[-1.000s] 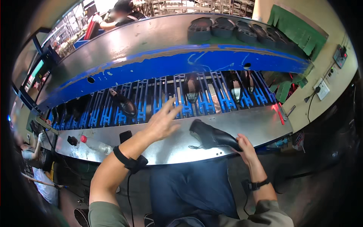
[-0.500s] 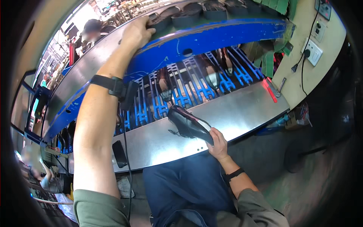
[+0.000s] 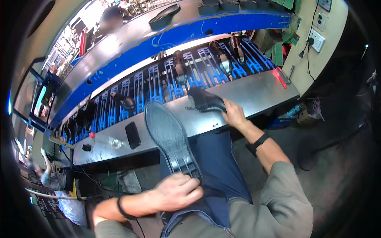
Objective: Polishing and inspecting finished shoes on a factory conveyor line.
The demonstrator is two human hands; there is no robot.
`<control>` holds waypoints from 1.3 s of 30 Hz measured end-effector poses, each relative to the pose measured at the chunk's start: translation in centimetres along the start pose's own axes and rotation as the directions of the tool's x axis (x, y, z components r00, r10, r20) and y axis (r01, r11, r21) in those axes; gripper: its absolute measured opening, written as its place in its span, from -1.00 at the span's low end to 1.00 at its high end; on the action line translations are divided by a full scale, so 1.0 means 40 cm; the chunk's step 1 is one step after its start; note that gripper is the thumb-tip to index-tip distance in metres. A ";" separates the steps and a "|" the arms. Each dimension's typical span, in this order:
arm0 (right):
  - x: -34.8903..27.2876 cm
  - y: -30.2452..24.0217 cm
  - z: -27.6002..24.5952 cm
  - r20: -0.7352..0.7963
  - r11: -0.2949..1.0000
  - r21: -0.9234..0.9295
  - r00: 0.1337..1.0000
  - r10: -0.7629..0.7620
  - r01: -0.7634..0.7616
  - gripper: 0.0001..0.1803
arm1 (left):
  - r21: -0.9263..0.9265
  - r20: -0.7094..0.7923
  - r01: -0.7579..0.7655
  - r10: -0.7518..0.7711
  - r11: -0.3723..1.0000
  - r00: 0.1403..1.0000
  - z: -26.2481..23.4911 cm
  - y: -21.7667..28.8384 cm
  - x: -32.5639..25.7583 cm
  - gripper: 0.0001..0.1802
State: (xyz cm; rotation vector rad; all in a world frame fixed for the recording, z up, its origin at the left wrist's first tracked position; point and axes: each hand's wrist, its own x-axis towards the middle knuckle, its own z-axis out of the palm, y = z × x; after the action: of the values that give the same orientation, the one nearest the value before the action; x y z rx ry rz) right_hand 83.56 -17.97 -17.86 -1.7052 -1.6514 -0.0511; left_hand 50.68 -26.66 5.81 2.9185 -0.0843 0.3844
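Observation:
My left hand (image 3: 178, 192) is closed around the heel end of a black shoe sole (image 3: 166, 127), which stands up above my lap with its broad toe end toward the bench. The sole's hollow, ribbed face shows. Over the front of the metal bench (image 3: 254, 88), my right hand (image 3: 235, 113) grips a black shoe (image 3: 204, 100) by one end. Its other end points left, toward the blue-barred rack (image 3: 194, 77). The sole and the shoe are apart.
Several dark shoes, one a brown-black shoe (image 3: 179, 69), rest on the rack. Above, a blue-edged shelf (image 3: 174, 39) bears a loose sole (image 3: 164, 16) and several others. A phone (image 3: 133, 135), a clear bottle (image 3: 115, 142) and a red-handled tool (image 3: 279, 77) lie on the bench.
My left hand has come down from the shelf to my lap and now holds a sole. My right hand has moved slightly up and right with the shoe, tilting it.

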 end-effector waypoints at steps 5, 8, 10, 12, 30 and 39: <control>0.154 -0.300 -0.330 -0.190 0.944 0.145 0.945 -0.266 0.295 -0.55 | -0.264 0.052 0.611 -0.622 0.746 0.781 0.484 0.092 -0.318 -0.75; 0.087 -0.382 -0.399 -0.090 0.868 0.472 0.988 -0.125 0.153 -0.55 | -0.288 -0.369 0.582 -0.649 0.760 0.665 0.460 0.061 -0.345 -0.71; -0.009 -0.382 -0.388 0.153 0.828 0.551 0.988 0.025 -0.106 -0.57 | 0.001 -0.633 0.759 -0.587 0.652 0.505 0.415 -0.041 -0.389 -0.53; -0.125 -0.388 -0.321 0.319 0.615 0.711 0.936 0.149 -0.341 -0.56 | -0.416 -0.763 0.818 -0.642 0.397 -0.076 0.422 -0.180 -0.443 -0.44; -0.408 -0.361 -0.254 0.880 -0.247 0.453 0.474 -0.031 -0.857 -0.10 | -0.901 -0.150 -0.425 -0.856 -0.088 0.496 0.236 -0.132 -0.261 -0.07; -0.300 -0.499 -0.237 0.735 0.053 0.663 0.636 -0.235 -0.747 -0.13 | -0.985 -0.156 -0.020 -0.844 0.170 0.513 0.153 -0.027 -0.128 -0.19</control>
State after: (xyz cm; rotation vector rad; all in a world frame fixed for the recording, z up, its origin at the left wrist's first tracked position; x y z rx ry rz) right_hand 68.46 -35.31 -7.71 -0.7683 -1.0398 1.8363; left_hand 47.35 -26.70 -1.53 1.2531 0.5682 0.9394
